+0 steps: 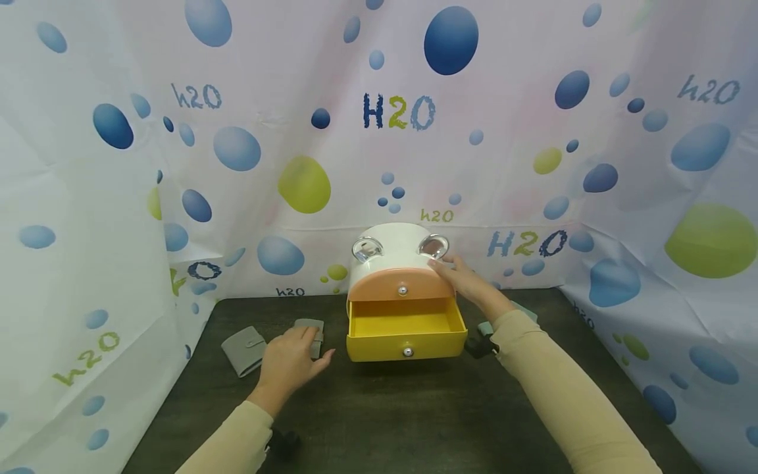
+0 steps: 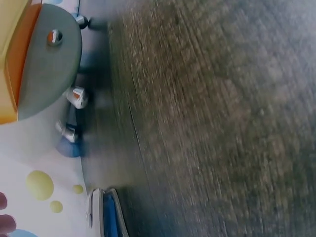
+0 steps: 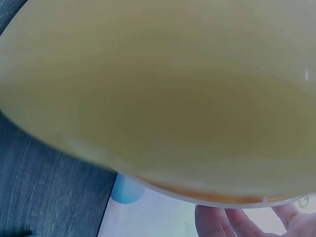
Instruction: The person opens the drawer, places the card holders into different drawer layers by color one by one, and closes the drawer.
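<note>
A small drawer chest [image 1: 391,247] with a rounded white top, silver rings, a closed orange drawer [image 1: 385,286] and a pulled-out yellow drawer [image 1: 379,349] stands at the back of the dark table. My right hand [image 1: 470,283] rests on the chest's upper right side, thumb toward the front. The yellow drawer's front fills most of the right wrist view. My left hand [image 1: 290,362] hovers with its thumb spread beside a small grey wallet [image 1: 310,324], partly hidden by the fingers. In the left wrist view, fingertips [image 2: 4,222] appear apart from that wallet [image 2: 106,215].
Another grey wallet [image 1: 243,350] with a snap strap lies left of my left hand. Greenish-grey items [image 1: 526,312] lie partly behind my right forearm. A printed curtain [image 1: 331,131] hangs behind the dark table [image 1: 408,421] and at its sides.
</note>
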### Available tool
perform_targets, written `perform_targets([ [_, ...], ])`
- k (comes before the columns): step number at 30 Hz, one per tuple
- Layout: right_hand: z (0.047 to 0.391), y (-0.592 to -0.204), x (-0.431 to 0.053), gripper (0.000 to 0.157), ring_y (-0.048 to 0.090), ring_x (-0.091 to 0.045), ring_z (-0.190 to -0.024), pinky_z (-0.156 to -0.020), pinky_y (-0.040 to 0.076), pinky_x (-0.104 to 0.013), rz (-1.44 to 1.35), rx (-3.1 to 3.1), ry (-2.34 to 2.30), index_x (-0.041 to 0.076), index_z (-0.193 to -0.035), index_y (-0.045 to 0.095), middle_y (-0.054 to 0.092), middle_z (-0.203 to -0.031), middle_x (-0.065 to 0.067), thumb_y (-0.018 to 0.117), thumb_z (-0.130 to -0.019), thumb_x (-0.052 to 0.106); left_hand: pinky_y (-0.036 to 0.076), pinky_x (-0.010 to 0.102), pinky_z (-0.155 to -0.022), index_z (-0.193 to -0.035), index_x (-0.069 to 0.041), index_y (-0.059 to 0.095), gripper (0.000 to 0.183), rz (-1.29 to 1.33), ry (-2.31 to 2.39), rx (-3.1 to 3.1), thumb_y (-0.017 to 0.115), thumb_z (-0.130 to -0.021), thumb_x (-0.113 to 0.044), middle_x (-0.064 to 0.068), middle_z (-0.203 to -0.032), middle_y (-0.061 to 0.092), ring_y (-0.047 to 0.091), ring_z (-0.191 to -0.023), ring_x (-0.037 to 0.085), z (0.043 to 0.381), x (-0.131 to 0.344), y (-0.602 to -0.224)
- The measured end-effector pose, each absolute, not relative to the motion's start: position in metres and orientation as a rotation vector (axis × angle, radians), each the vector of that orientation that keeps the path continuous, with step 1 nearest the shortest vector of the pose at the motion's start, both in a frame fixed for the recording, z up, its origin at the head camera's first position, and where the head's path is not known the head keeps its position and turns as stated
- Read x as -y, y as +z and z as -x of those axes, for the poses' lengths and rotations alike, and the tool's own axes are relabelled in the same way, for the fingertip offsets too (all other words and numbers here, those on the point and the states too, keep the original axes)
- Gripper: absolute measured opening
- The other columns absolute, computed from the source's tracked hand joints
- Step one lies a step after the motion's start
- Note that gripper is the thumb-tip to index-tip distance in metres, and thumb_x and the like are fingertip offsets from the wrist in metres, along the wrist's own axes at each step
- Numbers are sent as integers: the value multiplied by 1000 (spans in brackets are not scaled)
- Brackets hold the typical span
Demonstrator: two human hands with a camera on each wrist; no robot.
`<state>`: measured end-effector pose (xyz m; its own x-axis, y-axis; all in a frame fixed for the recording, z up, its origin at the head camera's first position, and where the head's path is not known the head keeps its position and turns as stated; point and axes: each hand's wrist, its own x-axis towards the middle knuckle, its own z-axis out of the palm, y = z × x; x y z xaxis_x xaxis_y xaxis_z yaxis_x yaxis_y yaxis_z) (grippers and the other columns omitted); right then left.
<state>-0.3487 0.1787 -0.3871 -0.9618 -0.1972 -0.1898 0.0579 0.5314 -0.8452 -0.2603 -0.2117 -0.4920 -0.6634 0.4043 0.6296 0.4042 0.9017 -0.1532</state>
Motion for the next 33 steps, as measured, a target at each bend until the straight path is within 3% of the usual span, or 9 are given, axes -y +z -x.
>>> perform_targets([
  [5,349,-386,-178,101,26,-46,-144,-114,23,-64,121,-2512,-1406,4,-157,12,23,-157,-29,44,-92,74,58,45,-61,-116,-7,68,66,503,9,2460,77,-76,-59,11,-106,71,69,-78,30,263,216,-493],
  [11,349,-386,-178,101,25,-46,-144,-114,22,-64,122,-2513,-1398,4,-157,12,21,-158,-29,44,-92,74,57,51,-79,-132,-6,62,80,409,-28,2584,75,-76,-63,16,-126,66,67,-98,36,267,218,-496],
  [18,349,-387,-178,102,25,-46,-144,-114,23,-63,119,-2527,-1390,3,-157,12,21,-159,-28,44,-92,75,45,60,-96,-149,-10,47,95,273,-81,2766,71,-78,-68,21,-150,46,51,-126,41,275,218,-503],
  [25,348,-388,-178,102,30,-47,-141,-110,32,-63,138,-2513,-1404,2,-157,10,20,-158,-30,45,-93,73,38,62,-103,-154,-10,40,102,187,-89,2850,69,-78,-71,24,-156,35,41,-133,43,283,217,-515],
  [33,349,-389,-178,101,29,-46,-142,-113,28,-63,130,-2518,-1411,3,-157,12,21,-158,-29,44,-93,73,27,62,-112,-158,-11,31,106,104,-83,2968,62,-80,-76,28,-159,25,32,-139,46,294,217,-526],
])
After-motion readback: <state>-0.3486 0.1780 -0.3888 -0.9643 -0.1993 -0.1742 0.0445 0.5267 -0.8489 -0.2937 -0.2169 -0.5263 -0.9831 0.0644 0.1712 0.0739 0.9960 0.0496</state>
